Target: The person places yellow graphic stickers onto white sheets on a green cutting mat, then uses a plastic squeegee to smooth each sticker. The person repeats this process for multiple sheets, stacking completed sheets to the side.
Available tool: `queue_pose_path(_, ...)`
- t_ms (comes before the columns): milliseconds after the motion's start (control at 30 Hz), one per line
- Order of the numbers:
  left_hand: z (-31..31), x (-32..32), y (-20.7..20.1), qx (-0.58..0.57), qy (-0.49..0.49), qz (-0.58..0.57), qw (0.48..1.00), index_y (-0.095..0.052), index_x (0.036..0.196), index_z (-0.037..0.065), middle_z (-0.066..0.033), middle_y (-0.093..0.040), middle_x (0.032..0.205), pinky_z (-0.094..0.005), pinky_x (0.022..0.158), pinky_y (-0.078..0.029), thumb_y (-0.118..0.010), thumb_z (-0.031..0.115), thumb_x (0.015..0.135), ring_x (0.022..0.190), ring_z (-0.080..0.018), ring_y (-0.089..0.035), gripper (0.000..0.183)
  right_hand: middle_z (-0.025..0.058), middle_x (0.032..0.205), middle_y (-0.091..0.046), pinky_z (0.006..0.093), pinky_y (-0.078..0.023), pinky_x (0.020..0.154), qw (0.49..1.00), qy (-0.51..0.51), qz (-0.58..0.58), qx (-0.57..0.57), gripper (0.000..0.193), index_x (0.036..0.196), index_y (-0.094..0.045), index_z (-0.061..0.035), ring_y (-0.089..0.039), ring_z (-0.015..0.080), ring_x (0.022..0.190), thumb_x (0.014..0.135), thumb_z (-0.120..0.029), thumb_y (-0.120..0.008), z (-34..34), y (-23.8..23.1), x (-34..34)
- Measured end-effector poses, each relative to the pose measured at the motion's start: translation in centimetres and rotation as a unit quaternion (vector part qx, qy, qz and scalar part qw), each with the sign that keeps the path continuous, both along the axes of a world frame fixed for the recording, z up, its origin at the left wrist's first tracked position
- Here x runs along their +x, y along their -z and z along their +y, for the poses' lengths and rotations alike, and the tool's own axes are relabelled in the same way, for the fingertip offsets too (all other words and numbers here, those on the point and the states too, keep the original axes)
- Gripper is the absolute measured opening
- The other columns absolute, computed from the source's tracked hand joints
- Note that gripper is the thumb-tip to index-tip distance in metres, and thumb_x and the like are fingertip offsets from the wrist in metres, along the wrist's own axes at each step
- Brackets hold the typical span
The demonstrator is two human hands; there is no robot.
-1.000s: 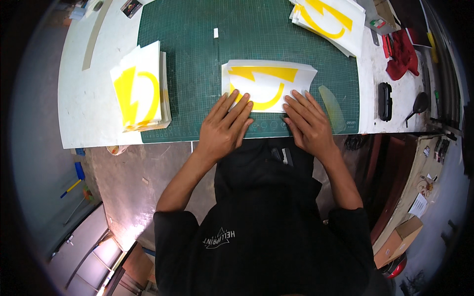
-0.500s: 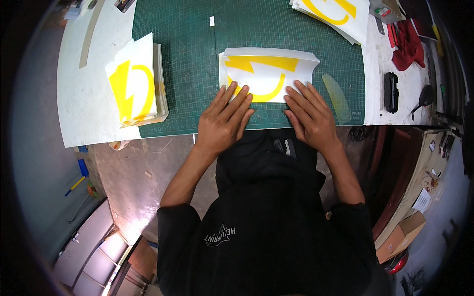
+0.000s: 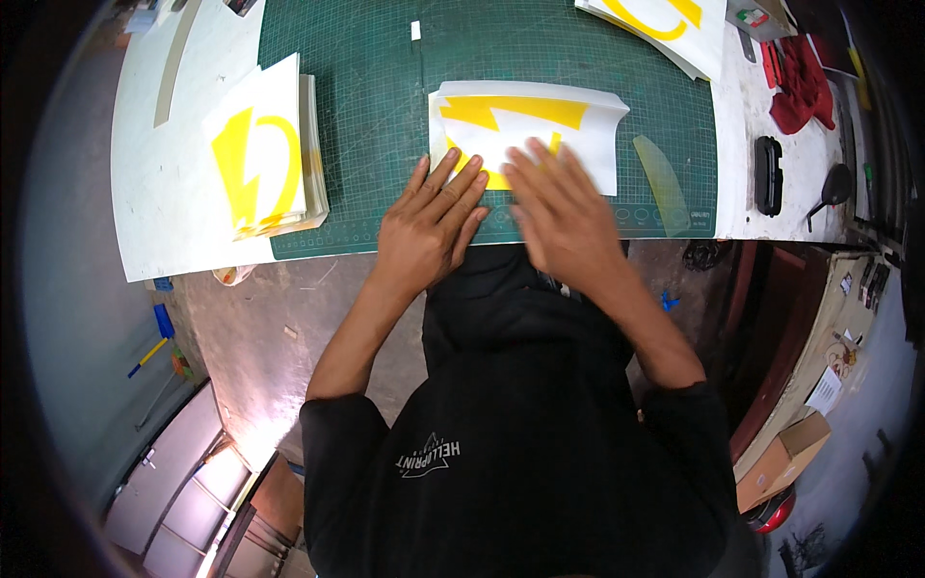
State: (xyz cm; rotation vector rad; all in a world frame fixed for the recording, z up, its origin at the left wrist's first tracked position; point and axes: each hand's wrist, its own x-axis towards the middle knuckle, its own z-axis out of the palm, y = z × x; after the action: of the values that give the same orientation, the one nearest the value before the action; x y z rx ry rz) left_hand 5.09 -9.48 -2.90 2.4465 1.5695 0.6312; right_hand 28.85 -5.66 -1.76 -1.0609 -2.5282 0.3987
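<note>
A white sheet with a yellow lightning-and-arc shape lies on the green cutting mat, its near edge curled up over itself. My left hand lies flat on the sheet's near left corner, fingers spread. My right hand rests flat across the sheet's middle, blurred, fingers apart. Neither hand grips anything.
A stack of similar yellow-printed sheets sits to the left on the mat's edge, another stack at the far right. A translucent scraper, a black case, red cloth and a small white piece lie around.
My right hand has slid left from the sheet's right corner onto its middle. The left hand has stayed on the near left corner.
</note>
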Motion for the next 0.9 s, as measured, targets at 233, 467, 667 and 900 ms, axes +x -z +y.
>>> queue_pose_path(233,0.0,0.3,-0.5,0.024,-0.025,0.002,0.999,-0.075,0.127,0.010,-0.0059,-0.071,0.139,-0.0585,0.124,-0.033,-0.079,0.020,0.093,0.132,-0.0306,-0.062,0.036,0.0108,0.160,-0.052,0.0561,-0.025,0.128,0.996,0.050,-0.070,0.006,0.046,0.141,-0.066,-0.0051,-0.043,0.0270,0.152,0.100,-0.026,-0.070,-0.6,0.6,5.6)
queue_pose_path(467,3.0,2.2,-0.9,0.076,-0.090,-0.009,0.993,-0.074,0.107,0.010,-0.0087,-0.065,0.133,-0.0594,0.120,-0.027,-0.089,0.037,0.080,0.127,-0.0353,-0.055,0.041,0.0154,0.150,-0.054,0.0691,-0.016,0.126,0.994,0.089,0.000,0.065,0.030,0.111,-0.072,-0.0065,-0.038,0.0416,0.151,0.083,-0.011,-0.081,1.5,-0.9,3.3)
queue_pose_path(667,7.8,0.9,-4.2,-0.029,0.021,0.055,0.998,-0.064,0.118,0.010,-0.0137,-0.052,0.146,-0.0632,0.120,-0.020,-0.088,0.044,0.079,0.140,-0.0363,-0.045,0.057,0.0146,0.144,-0.056,0.0712,-0.014,0.125,0.999,-0.004,-0.035,0.000,0.038,0.109,-0.069,-0.0077,-0.044,0.0379,0.144,0.073,-0.005,-0.079,7.8,-4.3,1.5)
queue_pose_path(900,6.8,0.2,-2.9,-0.023,0.026,0.100,0.994,-0.049,0.152,0.003,-0.0228,-0.029,0.171,-0.0634,0.127,-0.013,-0.076,0.051,0.090,0.160,-0.0363,-0.027,0.083,0.0183,0.144,-0.059,0.0685,-0.013,0.127,0.995,0.064,-0.072,0.006,0.049,0.122,-0.068,-0.0036,-0.048,0.0338,0.143,0.075,-0.017,-0.076,8.1,-3.3,0.8)
